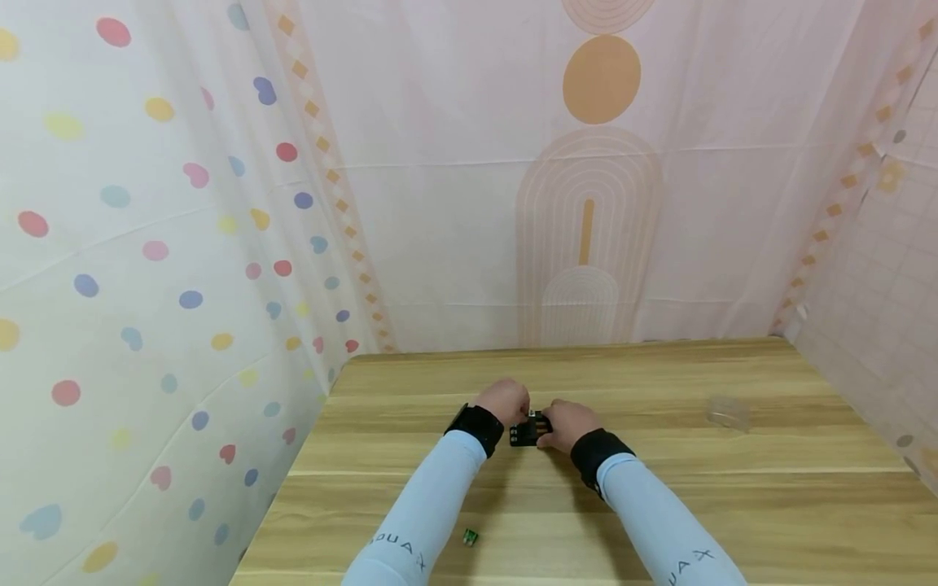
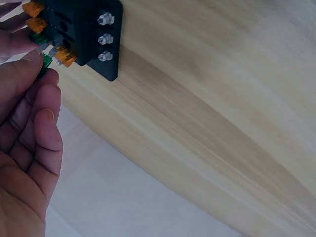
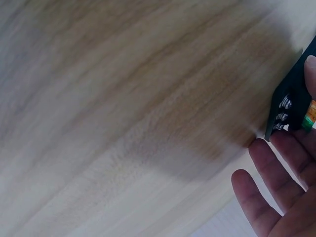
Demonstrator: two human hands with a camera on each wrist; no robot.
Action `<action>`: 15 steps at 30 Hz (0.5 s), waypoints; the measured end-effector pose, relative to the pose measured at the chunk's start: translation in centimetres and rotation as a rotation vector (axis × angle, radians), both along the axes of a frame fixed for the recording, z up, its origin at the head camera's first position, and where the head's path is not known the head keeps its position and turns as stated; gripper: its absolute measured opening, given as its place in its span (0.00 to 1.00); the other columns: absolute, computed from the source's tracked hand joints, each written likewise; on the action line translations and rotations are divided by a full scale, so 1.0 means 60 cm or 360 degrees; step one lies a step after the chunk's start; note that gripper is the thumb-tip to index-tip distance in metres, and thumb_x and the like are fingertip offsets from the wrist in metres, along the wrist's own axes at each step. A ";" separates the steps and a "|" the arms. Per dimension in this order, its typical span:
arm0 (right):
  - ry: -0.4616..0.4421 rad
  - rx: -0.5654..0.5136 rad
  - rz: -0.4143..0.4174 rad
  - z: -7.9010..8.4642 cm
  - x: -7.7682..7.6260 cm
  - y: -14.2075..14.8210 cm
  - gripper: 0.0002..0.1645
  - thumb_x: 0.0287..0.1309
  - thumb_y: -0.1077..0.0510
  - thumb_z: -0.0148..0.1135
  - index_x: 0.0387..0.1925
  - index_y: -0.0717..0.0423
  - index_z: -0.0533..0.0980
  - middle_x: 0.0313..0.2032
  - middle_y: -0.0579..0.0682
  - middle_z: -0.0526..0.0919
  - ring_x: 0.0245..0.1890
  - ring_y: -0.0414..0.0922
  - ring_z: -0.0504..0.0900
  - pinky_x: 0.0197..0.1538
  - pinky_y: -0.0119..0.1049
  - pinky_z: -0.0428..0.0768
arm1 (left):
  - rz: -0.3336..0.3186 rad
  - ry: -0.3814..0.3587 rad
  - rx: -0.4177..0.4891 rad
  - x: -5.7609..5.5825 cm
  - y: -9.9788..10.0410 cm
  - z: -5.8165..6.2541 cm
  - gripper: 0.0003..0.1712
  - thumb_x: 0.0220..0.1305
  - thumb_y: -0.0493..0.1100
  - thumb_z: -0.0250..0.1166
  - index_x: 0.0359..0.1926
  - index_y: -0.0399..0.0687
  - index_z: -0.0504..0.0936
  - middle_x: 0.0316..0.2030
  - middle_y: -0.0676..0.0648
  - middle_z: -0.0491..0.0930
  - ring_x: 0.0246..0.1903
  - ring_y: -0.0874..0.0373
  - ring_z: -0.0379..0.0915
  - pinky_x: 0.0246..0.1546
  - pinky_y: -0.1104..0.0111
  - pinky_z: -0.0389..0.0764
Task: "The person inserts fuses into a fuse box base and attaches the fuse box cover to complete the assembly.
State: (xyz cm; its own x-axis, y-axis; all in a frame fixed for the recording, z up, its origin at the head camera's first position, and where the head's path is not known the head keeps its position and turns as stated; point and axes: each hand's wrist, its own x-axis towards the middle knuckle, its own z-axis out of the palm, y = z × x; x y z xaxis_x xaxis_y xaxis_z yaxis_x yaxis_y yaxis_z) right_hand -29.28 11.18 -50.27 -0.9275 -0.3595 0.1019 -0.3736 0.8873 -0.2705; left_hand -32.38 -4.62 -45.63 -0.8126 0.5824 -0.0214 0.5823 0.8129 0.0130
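Note:
A black fuse block (image 1: 523,435) with metal screw terminals sits over the middle of the table. My right hand (image 1: 570,423) grips its right side, thumb on top in the right wrist view and the lower fingers spread along its edge. Orange blade fuses (image 2: 35,24) and a green one stand in the block. With thumb and index finger, my left hand (image 1: 506,399) pinches a green blade fuse (image 2: 47,61) by the block's edge, close to an orange fuse. Another small green fuse (image 1: 470,537) lies on the table near my left forearm.
A clear plastic cover (image 1: 729,413) lies on the wooden table (image 1: 769,505) at the right. Patterned curtains (image 1: 454,228) hang behind the table's far edge and along its left side. Black straps circle both wrists.

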 end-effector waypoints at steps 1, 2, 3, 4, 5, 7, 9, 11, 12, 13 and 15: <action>0.0002 0.0004 0.0003 0.000 0.000 0.000 0.19 0.47 0.46 0.79 0.27 0.52 0.78 0.24 0.43 0.72 0.23 0.41 0.69 0.31 0.37 0.72 | -0.0005 0.0004 -0.0004 0.001 0.000 -0.002 0.03 0.58 0.39 0.74 0.28 0.49 0.89 0.26 0.57 0.83 0.29 0.64 0.77 0.35 0.73 0.78; 0.0005 0.0005 0.0005 0.000 0.000 0.000 0.19 0.47 0.46 0.79 0.27 0.52 0.78 0.24 0.43 0.72 0.23 0.41 0.69 0.31 0.37 0.72 | -0.0011 0.0010 -0.0005 0.001 0.000 -0.005 0.04 0.58 0.39 0.74 0.27 0.49 0.89 0.25 0.57 0.83 0.29 0.64 0.77 0.35 0.73 0.78; 0.0007 0.0004 0.0008 -0.001 0.000 0.000 0.18 0.47 0.46 0.79 0.27 0.52 0.78 0.24 0.43 0.72 0.23 0.41 0.69 0.31 0.37 0.72 | -0.0012 0.0008 -0.0007 0.001 0.000 -0.006 0.04 0.58 0.39 0.73 0.27 0.49 0.89 0.25 0.57 0.83 0.29 0.64 0.77 0.35 0.73 0.78; 0.0005 0.0003 0.0012 -0.001 0.001 -0.001 0.18 0.47 0.46 0.79 0.27 0.52 0.79 0.24 0.43 0.72 0.23 0.41 0.69 0.31 0.38 0.73 | -0.0012 0.0002 -0.0004 0.003 0.000 -0.008 0.04 0.58 0.39 0.73 0.27 0.49 0.89 0.25 0.57 0.83 0.29 0.64 0.77 0.35 0.73 0.78; 0.0001 0.0002 0.0016 -0.001 0.002 -0.001 0.18 0.47 0.46 0.78 0.27 0.52 0.79 0.24 0.43 0.72 0.23 0.41 0.70 0.31 0.38 0.73 | -0.0010 -0.0007 0.0001 0.004 0.000 -0.009 0.04 0.59 0.39 0.73 0.27 0.49 0.89 0.25 0.56 0.83 0.29 0.64 0.77 0.35 0.73 0.78; -0.0004 -0.0006 0.0022 0.001 0.003 -0.001 0.18 0.47 0.47 0.78 0.26 0.53 0.78 0.24 0.44 0.73 0.24 0.41 0.70 0.31 0.38 0.74 | -0.0001 -0.0020 0.0003 0.006 0.000 -0.012 0.04 0.59 0.39 0.73 0.28 0.49 0.89 0.26 0.56 0.83 0.30 0.64 0.77 0.35 0.73 0.78; -0.0011 -0.0022 0.0029 0.003 0.005 -0.001 0.18 0.48 0.48 0.78 0.26 0.54 0.78 0.24 0.44 0.73 0.24 0.41 0.71 0.32 0.39 0.74 | 0.0000 -0.0027 0.0012 0.007 0.001 -0.012 0.03 0.59 0.39 0.74 0.28 0.49 0.89 0.27 0.56 0.83 0.29 0.64 0.77 0.34 0.73 0.78; -0.0005 -0.0021 0.0038 0.006 0.007 0.001 0.18 0.48 0.48 0.78 0.26 0.54 0.77 0.24 0.45 0.73 0.24 0.42 0.71 0.33 0.39 0.74 | -0.0004 -0.0025 0.0016 0.007 0.002 -0.014 0.04 0.59 0.39 0.73 0.28 0.50 0.89 0.26 0.57 0.83 0.28 0.65 0.76 0.33 0.74 0.77; 0.0020 -0.0013 0.0048 0.008 0.007 0.001 0.18 0.48 0.49 0.78 0.26 0.54 0.77 0.24 0.44 0.73 0.24 0.41 0.71 0.32 0.38 0.74 | -0.0011 -0.0018 0.0012 0.007 0.002 -0.015 0.04 0.59 0.39 0.73 0.28 0.50 0.89 0.26 0.57 0.82 0.27 0.66 0.75 0.32 0.74 0.77; 0.0026 -0.0010 0.0052 0.009 0.007 0.002 0.18 0.49 0.49 0.78 0.25 0.54 0.77 0.24 0.44 0.73 0.24 0.41 0.71 0.32 0.38 0.74 | -0.0017 -0.0010 0.0015 0.007 0.003 -0.015 0.04 0.59 0.39 0.73 0.27 0.50 0.88 0.25 0.57 0.82 0.26 0.66 0.75 0.31 0.74 0.77; 0.0044 -0.0011 0.0064 0.010 0.006 0.004 0.18 0.49 0.49 0.78 0.26 0.54 0.77 0.24 0.45 0.73 0.24 0.41 0.71 0.32 0.38 0.74 | -0.0026 0.0006 0.0004 0.007 0.003 -0.017 0.05 0.59 0.38 0.73 0.27 0.51 0.88 0.24 0.58 0.82 0.25 0.66 0.74 0.31 0.75 0.76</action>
